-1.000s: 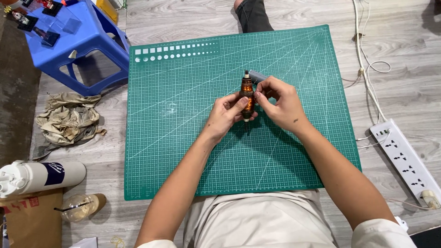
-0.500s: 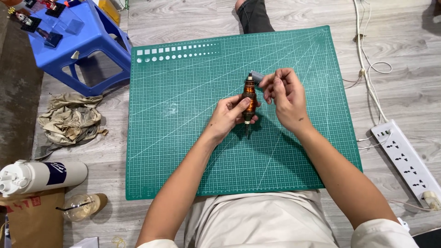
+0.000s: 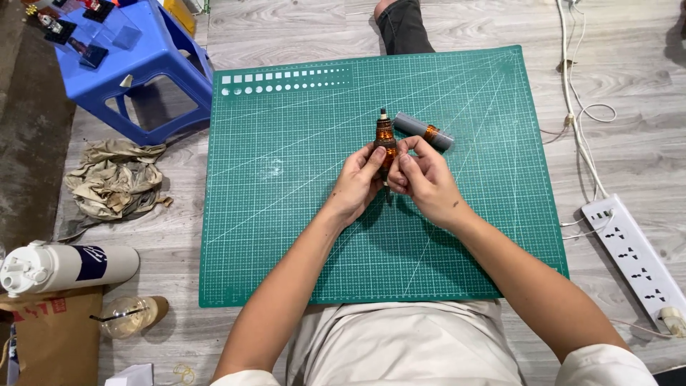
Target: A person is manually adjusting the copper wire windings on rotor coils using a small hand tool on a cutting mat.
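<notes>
My left hand (image 3: 357, 184) and my right hand (image 3: 424, 179) meet over the middle of a green cutting mat (image 3: 286, 214). Together they grip a small brown cylindrical part with copper windings and a thin shaft (image 3: 385, 136), held upright between the fingertips. Just beyond my right hand, a grey tube with an orange band (image 3: 424, 131) lies flat on the mat.
A blue plastic stool (image 3: 136, 57) stands at the far left, with a crumpled beige rag (image 3: 114, 182) before it. A white canister (image 3: 64, 266) and a small jar (image 3: 128, 316) lie at the near left. A white power strip (image 3: 636, 257) and cables run along the right.
My right hand lifted off the brown part, set the grey tube down on the mat behind, and has come back to grip the part alongside my left hand.
</notes>
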